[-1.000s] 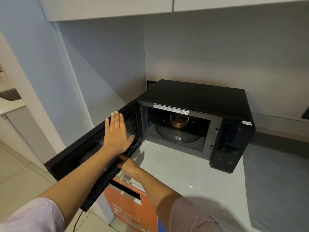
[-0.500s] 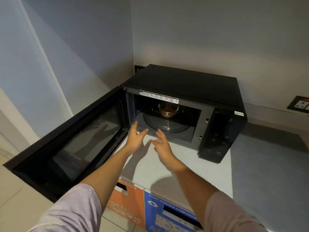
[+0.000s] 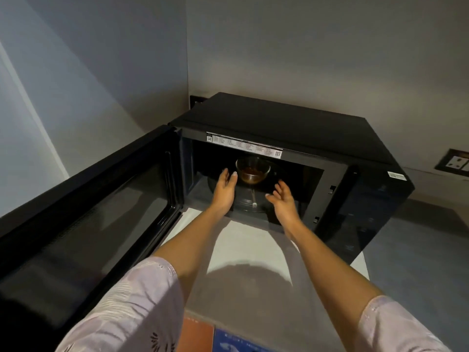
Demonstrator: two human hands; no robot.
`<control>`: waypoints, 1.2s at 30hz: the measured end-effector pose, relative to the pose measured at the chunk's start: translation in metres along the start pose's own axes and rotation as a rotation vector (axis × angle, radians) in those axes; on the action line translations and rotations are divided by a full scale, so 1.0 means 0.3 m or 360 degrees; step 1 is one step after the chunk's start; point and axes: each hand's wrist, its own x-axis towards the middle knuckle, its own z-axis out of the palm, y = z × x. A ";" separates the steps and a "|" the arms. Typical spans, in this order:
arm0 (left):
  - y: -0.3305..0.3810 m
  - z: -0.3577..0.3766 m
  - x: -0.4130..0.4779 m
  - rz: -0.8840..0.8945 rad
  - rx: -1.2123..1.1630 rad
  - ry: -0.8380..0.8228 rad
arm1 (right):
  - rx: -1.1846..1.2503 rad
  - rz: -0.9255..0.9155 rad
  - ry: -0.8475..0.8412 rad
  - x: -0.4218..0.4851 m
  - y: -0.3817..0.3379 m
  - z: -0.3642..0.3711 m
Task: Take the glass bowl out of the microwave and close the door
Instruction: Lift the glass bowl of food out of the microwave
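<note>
A black microwave [image 3: 291, 123] stands on a pale counter with its door [image 3: 83, 219] swung wide open to the left. Inside, a small glass bowl [image 3: 253, 171] holding something brown sits on the glass turntable [image 3: 250, 201]. Both of my hands are inside the cavity. My left hand [image 3: 224, 190] is open just left of the bowl, its fingertips close to the rim. My right hand [image 3: 283, 198] is open to the right of the bowl and a little nearer to me, apart from it.
The microwave's dark control panel [image 3: 363, 212] fills its right side. A wall socket [image 3: 455, 162] sits on the back wall at right. The pale counter [image 3: 243, 252] ends near me, with orange and blue cartons [image 3: 218, 339] below its edge. A wall stands to the left.
The door has swung fully open and my left hand has left it. Both hands have gone from in front of the microwave into the cavity, either side of the bowl.
</note>
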 end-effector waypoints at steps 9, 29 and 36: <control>-0.120 0.042 0.255 -0.0060 -0.0108 0.0016 | -0.0046 0.0036 -0.0061 0.194 0.051 0.026; -0.125 0.067 0.316 -0.0108 -0.0504 -0.0112 | 0.0261 0.0222 -0.0112 0.238 0.051 0.047; -0.084 0.041 0.131 -0.0041 -0.0529 -0.0158 | 0.0247 0.0089 -0.0175 0.110 0.030 0.030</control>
